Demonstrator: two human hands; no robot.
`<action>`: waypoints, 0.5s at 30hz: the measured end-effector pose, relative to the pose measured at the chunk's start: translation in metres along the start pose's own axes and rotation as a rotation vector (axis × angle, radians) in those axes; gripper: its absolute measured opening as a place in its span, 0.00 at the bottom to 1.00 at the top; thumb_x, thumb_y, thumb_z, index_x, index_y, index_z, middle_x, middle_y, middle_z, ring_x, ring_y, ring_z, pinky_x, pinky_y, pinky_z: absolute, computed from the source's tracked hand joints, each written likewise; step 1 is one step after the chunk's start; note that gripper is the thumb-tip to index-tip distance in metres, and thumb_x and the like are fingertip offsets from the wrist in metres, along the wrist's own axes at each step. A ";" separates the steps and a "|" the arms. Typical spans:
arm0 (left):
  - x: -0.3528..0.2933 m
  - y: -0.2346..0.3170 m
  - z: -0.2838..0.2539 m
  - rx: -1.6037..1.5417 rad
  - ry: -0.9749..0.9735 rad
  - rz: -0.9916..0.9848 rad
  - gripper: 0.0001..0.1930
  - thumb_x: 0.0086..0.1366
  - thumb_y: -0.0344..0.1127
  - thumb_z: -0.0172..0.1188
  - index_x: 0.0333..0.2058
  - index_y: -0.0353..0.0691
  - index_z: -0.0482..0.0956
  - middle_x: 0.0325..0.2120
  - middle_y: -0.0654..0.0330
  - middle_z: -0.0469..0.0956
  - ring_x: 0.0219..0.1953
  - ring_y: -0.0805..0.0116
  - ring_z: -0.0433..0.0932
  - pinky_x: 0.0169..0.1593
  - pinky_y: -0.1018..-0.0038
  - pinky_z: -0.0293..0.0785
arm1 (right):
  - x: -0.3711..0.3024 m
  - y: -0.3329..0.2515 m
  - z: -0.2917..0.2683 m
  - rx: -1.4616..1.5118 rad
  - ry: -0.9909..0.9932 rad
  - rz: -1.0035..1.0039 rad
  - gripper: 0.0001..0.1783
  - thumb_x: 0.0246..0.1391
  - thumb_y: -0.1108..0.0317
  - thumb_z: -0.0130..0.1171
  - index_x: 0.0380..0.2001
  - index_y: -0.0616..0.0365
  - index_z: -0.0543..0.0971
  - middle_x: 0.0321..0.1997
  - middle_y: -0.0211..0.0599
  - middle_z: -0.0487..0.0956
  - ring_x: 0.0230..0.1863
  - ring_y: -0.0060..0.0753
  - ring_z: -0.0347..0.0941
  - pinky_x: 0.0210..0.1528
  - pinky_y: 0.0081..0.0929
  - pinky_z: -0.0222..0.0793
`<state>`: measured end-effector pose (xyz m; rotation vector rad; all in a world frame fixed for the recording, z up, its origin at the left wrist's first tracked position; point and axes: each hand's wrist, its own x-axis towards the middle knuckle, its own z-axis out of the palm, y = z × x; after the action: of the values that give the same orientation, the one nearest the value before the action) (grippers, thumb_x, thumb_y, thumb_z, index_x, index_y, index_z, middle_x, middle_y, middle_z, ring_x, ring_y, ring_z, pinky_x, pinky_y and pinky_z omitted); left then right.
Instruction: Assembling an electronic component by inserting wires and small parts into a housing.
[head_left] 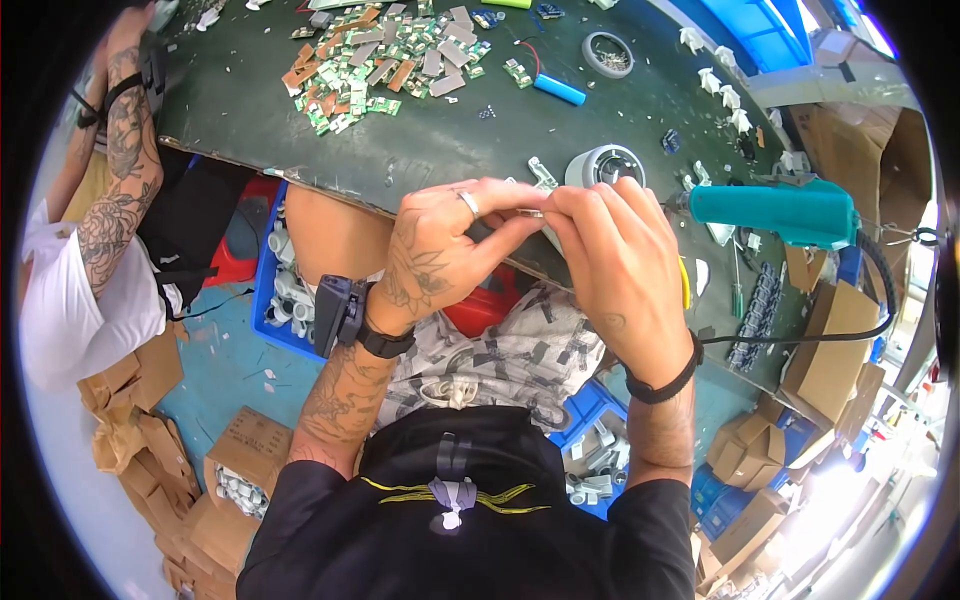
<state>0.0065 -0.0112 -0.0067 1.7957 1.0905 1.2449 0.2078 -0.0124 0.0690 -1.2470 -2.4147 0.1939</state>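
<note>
Above the near edge of the dark green tabletop, my two hands meet fingertip to fingertip. Between them is a small flat, light-edged piece (531,212), mostly covered by the fingers, so its kind is unclear. The thumb and fingers of my left hand (432,238) pinch it from one side. My right hand (622,262) closes on its other end, fingers bent and together. Just beyond the fingertips lie a white plastic part (541,172) and a round grey-white housing (612,158), partly hidden by my right hand.
Green circuit boards (345,95) are heaped at the far left. A blue battery cell (560,90) and a round dish (607,75) of small parts lie farther back. At right is a teal corded tool (770,212). Another person's tattooed arm (128,150) is at left.
</note>
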 end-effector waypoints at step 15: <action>0.002 0.000 -0.012 -0.162 -0.052 -0.159 0.11 0.67 0.26 0.76 0.48 0.36 0.93 0.43 0.53 0.94 0.41 0.64 0.94 0.47 0.72 0.89 | -0.004 -0.005 0.023 0.114 0.226 0.079 0.11 0.56 0.77 0.73 0.40 0.56 0.82 0.31 0.33 0.78 0.33 0.41 0.73 0.38 0.39 0.71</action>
<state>-0.0045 -0.0084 -0.0017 1.5799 1.0504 1.1508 0.1961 -0.0172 0.0491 -1.2431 -2.1344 0.1991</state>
